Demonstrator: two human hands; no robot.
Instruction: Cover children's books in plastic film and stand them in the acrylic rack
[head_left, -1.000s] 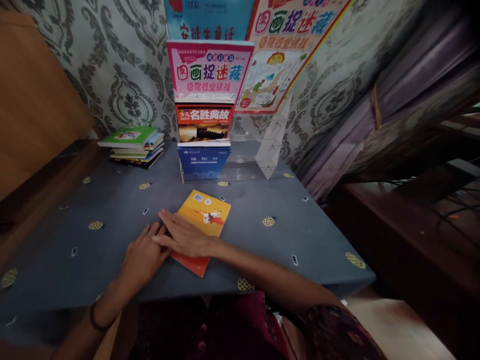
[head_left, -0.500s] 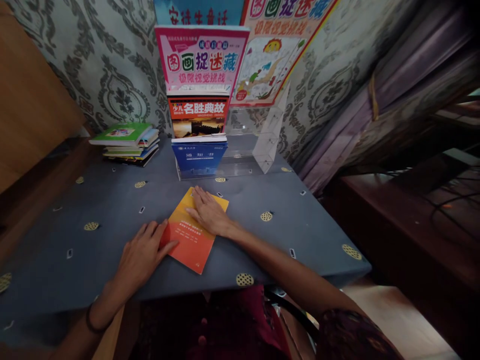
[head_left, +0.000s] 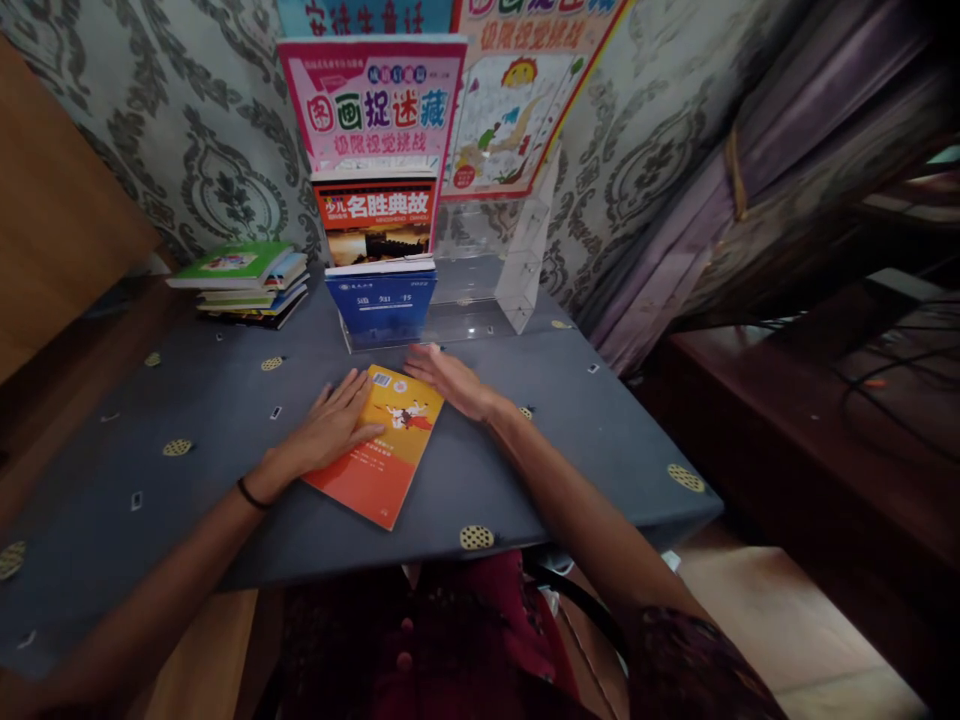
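An orange and yellow book (head_left: 375,475) lies tilted on the table, with a barcode and a small picture of figures on its upper part. My left hand (head_left: 330,425) rests flat on its left edge, fingers stretched forward. At the upper right corner is my right hand (head_left: 454,383), fingers extended; whether it touches the book there I cannot tell. Just beyond the book stands a clear stepped rack (head_left: 517,290). It holds a blue booklet (head_left: 381,308), a book with a red and dark cover (head_left: 379,225), a pink book (head_left: 375,105) and a tall picture book (head_left: 517,120).
A stack of books (head_left: 251,290) with a green one on top sits at the back left of the blue-grey tablecloth (head_left: 225,470). Patterned wallpaper rises behind. To the right hang a purple curtain (head_left: 690,220) and a dark red cabinet (head_left: 810,430) with cables.
My left hand has slid forward along the book's left side. My right hand has moved off the cover to its upper right corner, uncovering the barcode and picture. The view has shifted slightly.
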